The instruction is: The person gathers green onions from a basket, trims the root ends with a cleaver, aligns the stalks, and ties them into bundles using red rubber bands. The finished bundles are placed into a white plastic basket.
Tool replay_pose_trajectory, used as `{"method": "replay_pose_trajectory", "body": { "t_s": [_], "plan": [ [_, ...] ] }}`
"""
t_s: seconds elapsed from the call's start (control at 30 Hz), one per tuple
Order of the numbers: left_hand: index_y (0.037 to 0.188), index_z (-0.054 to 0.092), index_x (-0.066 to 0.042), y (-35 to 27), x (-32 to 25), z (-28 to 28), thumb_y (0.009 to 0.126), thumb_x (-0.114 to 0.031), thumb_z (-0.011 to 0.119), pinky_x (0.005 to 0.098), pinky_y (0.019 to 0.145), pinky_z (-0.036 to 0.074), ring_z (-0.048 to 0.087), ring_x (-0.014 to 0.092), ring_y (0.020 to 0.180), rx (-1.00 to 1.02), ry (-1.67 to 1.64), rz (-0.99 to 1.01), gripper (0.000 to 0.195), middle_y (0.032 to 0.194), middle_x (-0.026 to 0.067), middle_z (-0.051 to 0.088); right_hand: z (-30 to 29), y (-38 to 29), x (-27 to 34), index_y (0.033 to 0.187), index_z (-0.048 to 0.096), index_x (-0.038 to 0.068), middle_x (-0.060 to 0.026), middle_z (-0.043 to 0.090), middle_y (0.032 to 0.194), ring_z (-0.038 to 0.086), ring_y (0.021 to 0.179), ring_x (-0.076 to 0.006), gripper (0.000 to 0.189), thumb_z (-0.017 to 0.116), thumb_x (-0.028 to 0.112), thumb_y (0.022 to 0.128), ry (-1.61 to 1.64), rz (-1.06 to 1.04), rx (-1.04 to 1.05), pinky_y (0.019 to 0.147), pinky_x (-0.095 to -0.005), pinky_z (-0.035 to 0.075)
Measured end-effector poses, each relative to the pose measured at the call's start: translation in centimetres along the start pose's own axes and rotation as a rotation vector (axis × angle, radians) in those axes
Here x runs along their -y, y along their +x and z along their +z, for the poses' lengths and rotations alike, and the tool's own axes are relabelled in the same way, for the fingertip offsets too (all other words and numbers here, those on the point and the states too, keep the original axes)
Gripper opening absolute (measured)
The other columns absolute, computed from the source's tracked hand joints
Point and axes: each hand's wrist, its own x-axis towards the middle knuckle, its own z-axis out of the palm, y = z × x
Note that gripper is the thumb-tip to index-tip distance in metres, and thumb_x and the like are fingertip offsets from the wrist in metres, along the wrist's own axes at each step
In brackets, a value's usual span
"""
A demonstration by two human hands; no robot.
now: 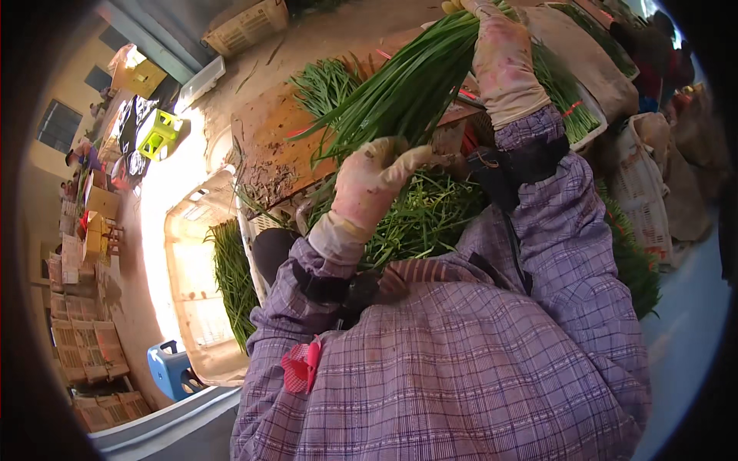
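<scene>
My right hand (pixel 501 55), in a stained pale glove, grips a large bunch of long green leaves (pixel 415 75) that look like garlic chives. The leaves fan down and to the left from it. My left hand (pixel 372 181), gloved too, is at the near edge of the bunch with its thumb apart; its fingertips are partly hidden, and I cannot tell whether it holds any leaves. Beneath the hands lies a loose heap of green leaves (pixel 426 219), close to my lap. A smaller pile of chives (pixel 326 86) rests on a wet, dirty brown board (pixel 271 144).
A pale plastic crate (pixel 199 299) stands at the left, beside stacked chives (pixel 233 276). Nearby are a blue stool (pixel 170 369) and a green stool (pixel 158 135). Red-banded chives (pixel 576 115) lie in a white tray at right. Another crate (pixel 248 26) stands at the back.
</scene>
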Motion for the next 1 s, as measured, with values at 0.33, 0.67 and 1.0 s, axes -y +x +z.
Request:
{"method": "replay_pose_trajectory", "body": {
  "t_s": [0.33, 0.67, 1.0],
  "plan": [
    [0.099, 0.070, 0.000, -3.5, 3.8, -1.8, 0.098, -0.029, 0.063, 0.0252, 0.064, 0.049, 0.061, 0.012, 0.069, 0.047, -0.422, -0.176, 0.030, 0.084, 0.0063, 0.071, 0.7, 0.8, -0.5, 0.111, 0.064, -0.004, -0.0108, 0.068, 0.094, 0.067, 0.084, -0.0214, 0.025, 0.069, 0.005, 0.089, -0.023, -0.056, 0.071, 0.076, -0.0323, 0.054],
    [0.152, 0.031, -0.003, -4.7, 4.7, -2.8, 0.070, -0.088, 0.052, 0.0428, 0.113, 0.038, 0.047, 0.028, 0.135, 0.498, -1.431, 0.023, 0.120, 0.147, 0.0143, 0.048, 6.1, -13.1, 0.2, 0.101, 0.065, 0.007, -0.0048, 0.067, 0.094, 0.067, 0.088, -0.0265, 0.020, 0.067, 0.014, 0.082, -0.549, -0.801, 1.384, 0.082, -0.0408, 0.056],
    [0.140, 0.046, 0.000, -2.6, 3.4, -2.3, 0.085, -0.049, 0.072, 0.0442, 0.101, 0.049, 0.060, 0.026, 0.113, 0.498, -1.682, 0.076, 0.078, 0.131, 0.0111, 0.059, 2.7, -15.3, -2.0, 0.106, 0.062, 0.007, -0.0032, 0.063, 0.100, 0.061, 0.108, -0.0228, 0.026, 0.062, 0.019, 0.083, -0.606, -1.056, 1.907, 0.108, -0.0429, 0.045]
  ]
}}
